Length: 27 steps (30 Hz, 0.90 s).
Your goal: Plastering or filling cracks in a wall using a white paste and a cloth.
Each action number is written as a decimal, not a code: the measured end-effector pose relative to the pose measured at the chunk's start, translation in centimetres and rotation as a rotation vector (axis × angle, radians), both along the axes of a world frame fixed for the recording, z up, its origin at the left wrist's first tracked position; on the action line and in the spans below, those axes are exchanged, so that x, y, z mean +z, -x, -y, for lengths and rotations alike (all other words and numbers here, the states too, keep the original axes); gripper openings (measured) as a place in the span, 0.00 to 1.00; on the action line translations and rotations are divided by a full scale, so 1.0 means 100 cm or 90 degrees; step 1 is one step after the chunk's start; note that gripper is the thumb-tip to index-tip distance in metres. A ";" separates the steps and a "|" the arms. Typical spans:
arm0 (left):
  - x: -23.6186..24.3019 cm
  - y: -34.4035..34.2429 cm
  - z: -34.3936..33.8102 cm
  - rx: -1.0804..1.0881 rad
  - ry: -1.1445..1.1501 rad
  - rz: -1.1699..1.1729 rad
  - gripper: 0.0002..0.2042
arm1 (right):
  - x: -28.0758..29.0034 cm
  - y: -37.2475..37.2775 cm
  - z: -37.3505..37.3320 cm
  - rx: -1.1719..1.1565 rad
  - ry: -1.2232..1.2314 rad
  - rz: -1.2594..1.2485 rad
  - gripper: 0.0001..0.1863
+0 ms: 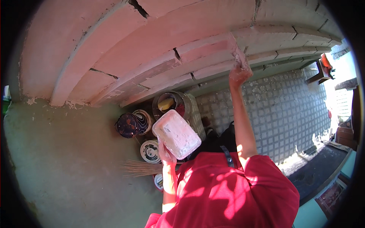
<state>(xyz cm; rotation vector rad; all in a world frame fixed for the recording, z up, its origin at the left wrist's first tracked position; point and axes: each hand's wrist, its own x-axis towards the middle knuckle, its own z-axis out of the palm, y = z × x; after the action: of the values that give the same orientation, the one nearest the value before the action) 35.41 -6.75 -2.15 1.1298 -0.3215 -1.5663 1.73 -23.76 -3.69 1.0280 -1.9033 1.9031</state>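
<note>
White smears are covering the fingers (239, 64) of the right hand (241, 74), which are bunching close together at a pale ridge (209, 50) of the stepped wall (171, 30). Cannot tell whether they are pinching a thin tool or only a dab of material, nor whether they are touching the ridge.

Lower and to the left of these, the left hand (166, 154) is holding a rectangular tray (186, 147), its fingers gripping the rim at the near left corner. Whitish-pink paste (175, 133) is spreading unevenly over the tray, just beside and beyond the left fingers.

Farther beyond the left fingers, a round tub (156, 105) is standing, a yellow item (166, 104) showing inside. To their upper left, a dark patterned container (127, 125) is resting beside a pale bucket (147, 116). Nearer, just left of the same fingers, a round white lid (146, 152) is showing; below it, a bundle of thin sticks (140, 168) is pointing leftward.

Outward from the right fingers, a patterned tile floor (273, 106) is stretching below and to the right. Well apart, toward the lower right, a dark slab (317, 176) is lying in partial sun.
</note>
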 end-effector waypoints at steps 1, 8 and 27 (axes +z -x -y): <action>0.000 -0.001 0.000 0.006 0.000 0.001 0.23 | 0.006 -0.010 -0.005 0.058 0.082 0.027 0.09; 0.002 0.006 0.003 0.007 -0.019 0.015 0.22 | -0.036 -0.054 0.026 0.235 0.038 -0.053 0.14; 0.002 -0.006 -0.001 0.011 0.008 0.022 0.23 | -0.018 -0.014 0.007 0.025 0.084 0.046 0.08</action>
<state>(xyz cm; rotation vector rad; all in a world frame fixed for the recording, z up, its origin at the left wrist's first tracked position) 35.98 -6.61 -1.94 1.1491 -0.3434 -1.5292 3.18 -24.45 -5.52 0.9753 -1.7791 2.0837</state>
